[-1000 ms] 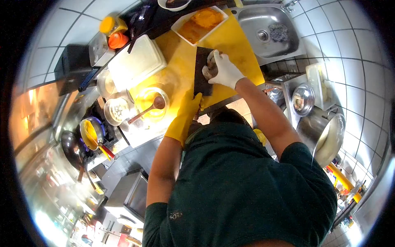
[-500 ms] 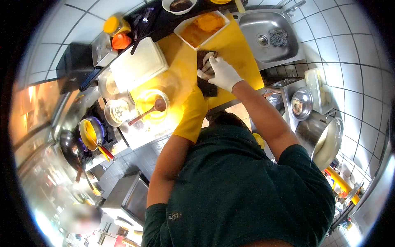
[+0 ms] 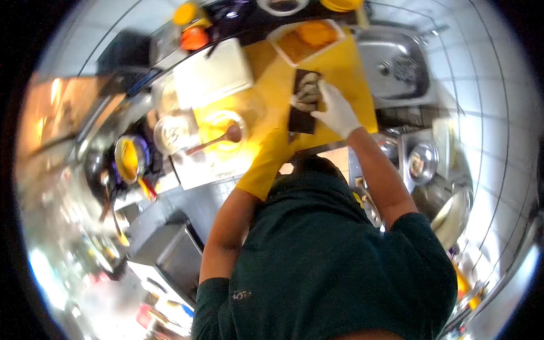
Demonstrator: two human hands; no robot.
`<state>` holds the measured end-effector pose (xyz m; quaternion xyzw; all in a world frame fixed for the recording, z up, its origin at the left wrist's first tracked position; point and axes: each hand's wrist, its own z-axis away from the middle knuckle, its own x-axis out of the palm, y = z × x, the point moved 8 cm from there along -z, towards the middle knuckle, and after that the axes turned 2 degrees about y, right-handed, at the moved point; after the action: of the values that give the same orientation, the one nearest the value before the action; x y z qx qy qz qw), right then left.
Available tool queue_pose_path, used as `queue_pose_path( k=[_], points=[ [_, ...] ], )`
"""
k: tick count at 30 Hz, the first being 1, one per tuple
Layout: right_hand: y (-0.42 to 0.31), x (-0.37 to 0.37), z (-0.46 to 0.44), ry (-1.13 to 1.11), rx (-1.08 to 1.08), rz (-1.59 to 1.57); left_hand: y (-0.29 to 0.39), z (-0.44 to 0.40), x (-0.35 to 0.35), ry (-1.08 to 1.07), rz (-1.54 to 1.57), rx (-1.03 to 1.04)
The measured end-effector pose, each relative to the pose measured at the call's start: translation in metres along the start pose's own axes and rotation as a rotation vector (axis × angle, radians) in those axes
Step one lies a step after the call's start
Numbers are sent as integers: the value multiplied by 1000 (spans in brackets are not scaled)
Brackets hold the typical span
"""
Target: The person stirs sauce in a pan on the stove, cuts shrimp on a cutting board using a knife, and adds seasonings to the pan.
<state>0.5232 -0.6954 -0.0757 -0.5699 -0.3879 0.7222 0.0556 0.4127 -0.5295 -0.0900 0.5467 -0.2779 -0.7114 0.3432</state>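
My left hand (image 3: 269,158), in a yellow rubber glove, is closed at the near end of a dark, broad-bladed cleaver (image 3: 302,123); the handle is hidden by the glove. Several pale, greyish cut pieces (image 3: 309,89) lie on the flat of the blade, too blurred to name. At the blade's right edge is my right hand (image 3: 338,110), in a white glove, thumb and fingers spread apart beside the pieces. Under the cleaver lies a yellow cutting board (image 3: 357,96). A white tray (image 3: 286,55) of orange-brown powder stands at the board's far end.
Left of the board are a white lidded container (image 3: 212,73) and a bowl with a wooden ladle (image 3: 231,134) across it. A pan (image 3: 129,158) sits on the lit stove farther left. A steel sink (image 3: 371,79) is at the right, a large pot (image 3: 456,212) nearer me.
My right hand has opened and drawn back right from the pieces, which now show more fully on the blade. The view has shifted, so the surroundings appear displaced and blurred.
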Motion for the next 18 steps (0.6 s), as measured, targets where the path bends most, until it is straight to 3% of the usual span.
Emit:
queue_pose_path(
  k=[4,5,7,10,16,18],
  points=[
    [-17,-22,7,139,-50,-12,8,30,-17,-251,-45,-219],
    [-22,-24,5,157,-85,116,14,41,-33,74,-121,-15],
    [-36,-37,12,170,-48,47,18,69,-56,200,-163,56],
    [-59,-45,22,214,-68,20,23,118,-112,221,67,-140],
    [-81,-29,32,198,-113,132,-27,256,-209,815,173,-316],
    [-85,-31,33,295,-173,136,-63,304,-231,1005,179,-382]
  ],
)
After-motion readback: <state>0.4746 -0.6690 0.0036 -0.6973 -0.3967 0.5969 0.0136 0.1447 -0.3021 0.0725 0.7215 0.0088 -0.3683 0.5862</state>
